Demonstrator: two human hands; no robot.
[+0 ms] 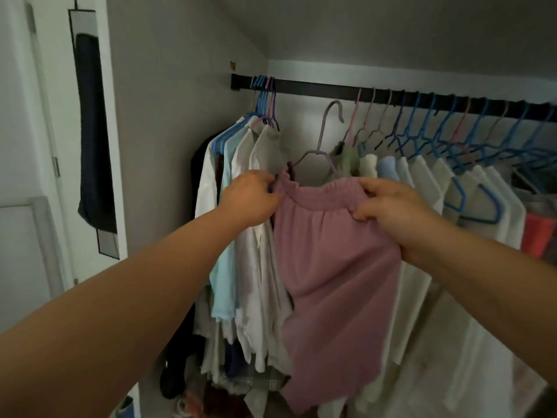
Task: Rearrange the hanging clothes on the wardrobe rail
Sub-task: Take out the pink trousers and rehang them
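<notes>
A mauve-pink garment (331, 267) with an elastic waistband hangs from a purple hanger (324, 140), whose grey hook is off the black wardrobe rail (316, 89) and below it. My left hand (250, 200) pinches the waistband's left end. My right hand (388, 209) grips its right end. A bunch of white and pale blue shirts (241, 206) hangs at the rail's left end. A long row of white tops (437, 182) on blue and pink hangers fills the right side.
A gap on the rail lies between the two clothing groups, above the held hanger. A dark cloth in a hanging organiser (93, 131) is on the door at left. A red item (539, 236) hangs far right. Shoes and clutter (193, 399) sit low on the floor.
</notes>
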